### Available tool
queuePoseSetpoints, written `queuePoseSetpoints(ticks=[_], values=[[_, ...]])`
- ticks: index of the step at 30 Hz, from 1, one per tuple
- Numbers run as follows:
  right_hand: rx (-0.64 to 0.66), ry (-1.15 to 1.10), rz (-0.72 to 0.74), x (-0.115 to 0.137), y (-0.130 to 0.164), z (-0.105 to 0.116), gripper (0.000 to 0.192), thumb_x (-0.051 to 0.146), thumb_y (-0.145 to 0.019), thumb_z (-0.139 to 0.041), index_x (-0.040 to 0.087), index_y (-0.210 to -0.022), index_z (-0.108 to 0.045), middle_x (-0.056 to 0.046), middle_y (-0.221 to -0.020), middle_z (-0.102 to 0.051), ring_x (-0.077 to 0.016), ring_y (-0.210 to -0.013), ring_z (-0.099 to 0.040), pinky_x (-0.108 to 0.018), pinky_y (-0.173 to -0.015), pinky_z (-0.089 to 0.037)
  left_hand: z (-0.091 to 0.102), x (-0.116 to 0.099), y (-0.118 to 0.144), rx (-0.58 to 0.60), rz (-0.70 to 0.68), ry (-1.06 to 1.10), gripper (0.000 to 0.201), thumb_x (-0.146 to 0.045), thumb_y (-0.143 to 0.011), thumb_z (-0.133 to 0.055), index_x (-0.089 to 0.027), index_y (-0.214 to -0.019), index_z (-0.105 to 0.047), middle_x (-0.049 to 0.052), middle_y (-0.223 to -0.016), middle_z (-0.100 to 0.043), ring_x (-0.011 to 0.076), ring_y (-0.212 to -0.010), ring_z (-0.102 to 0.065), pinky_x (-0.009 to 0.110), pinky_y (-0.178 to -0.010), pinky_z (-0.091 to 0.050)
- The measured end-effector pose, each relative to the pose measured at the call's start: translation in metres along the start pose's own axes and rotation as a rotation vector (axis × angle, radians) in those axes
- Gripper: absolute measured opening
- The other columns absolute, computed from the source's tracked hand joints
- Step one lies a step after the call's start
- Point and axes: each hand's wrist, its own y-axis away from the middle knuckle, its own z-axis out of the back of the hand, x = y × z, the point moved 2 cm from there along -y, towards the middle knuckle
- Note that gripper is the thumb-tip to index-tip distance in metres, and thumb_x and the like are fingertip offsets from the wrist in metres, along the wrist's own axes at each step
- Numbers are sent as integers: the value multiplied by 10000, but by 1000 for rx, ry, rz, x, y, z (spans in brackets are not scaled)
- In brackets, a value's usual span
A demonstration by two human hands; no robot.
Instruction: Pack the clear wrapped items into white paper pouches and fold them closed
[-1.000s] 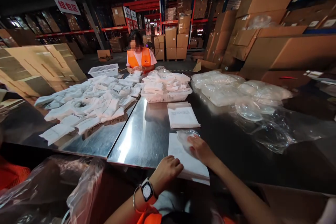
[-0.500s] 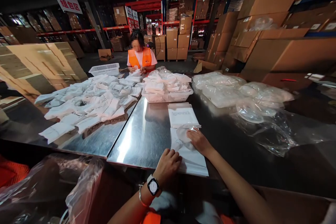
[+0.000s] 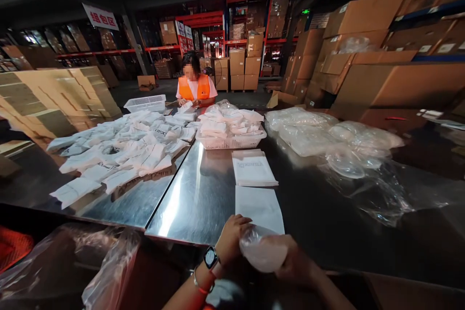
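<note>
Both hands [image 3: 254, 249] now lifted, apparently gripping clear pouch [image 3: 262, 253] above white bags [image 3: 258, 206].

Nearest the table [image 3: 196, 193] edge lies a flat paper bag [image 3: 259, 208]; behind it a stack of bags [image 3: 253, 170], then a basket [image 3: 232, 141] — loose folded bags [image 3: 119, 150] spread to its left, clear plastic bags [image 3: 327, 135] heaped right. A co-worker [image 3: 195, 87] sits at the far end.

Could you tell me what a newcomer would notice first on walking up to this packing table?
Most likely the sprawl of white folded bags across the steel table's left half, with a full white basket behind the centre. Close to the camera, the left hand and right hand hold a small clear pouch over the near edge, just in front of a flat white bag.
</note>
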Motion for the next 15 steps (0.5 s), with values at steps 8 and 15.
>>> queuePoseSetpoints(ticks=[8, 15], values=[[-208, 554, 274, 16, 2, -7, 364, 2, -805, -341, 201, -918, -624, -67, -934, -726, -202, -924, -683, -370, -851, -564, 2, -16, 4, -83, -54, -41, 281, -66, -889, -482, -183, -1103, -621, 81, -1262, -584, 180, -1048, -566, 311, -924, -501], [-160, 1017, -60, 30, -19, -26, 339, -60, -762, -357, 179, -769, -596, -80, -672, -615, -243, -645, -610, -402, -668, -548, -6, -40, 0, -136, -71, -371, 213, -120, -899, -523, -156, -1081, -627, 133, -1259, -567, 229, -889, -568, 377, -750, -529]])
